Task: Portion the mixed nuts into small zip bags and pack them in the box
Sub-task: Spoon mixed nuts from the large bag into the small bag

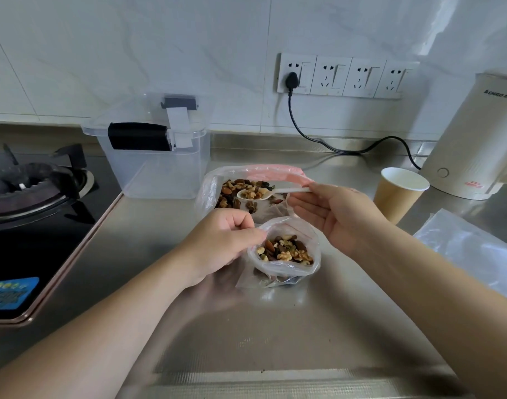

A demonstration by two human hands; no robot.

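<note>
- 1 small zip bag, part-filled, is pinched open at its rim by the left hand.
- A loaded spoon is pinched by the right hand, beyond the fingertips.
- The box appears unpacked; sealing and packing remain.

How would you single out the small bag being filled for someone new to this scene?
On the steel counter, right of the black gas hob, lie two nut-filled clear plastic bags. It is the smaller, nearer bag, pinched open by the left hand.
</note>
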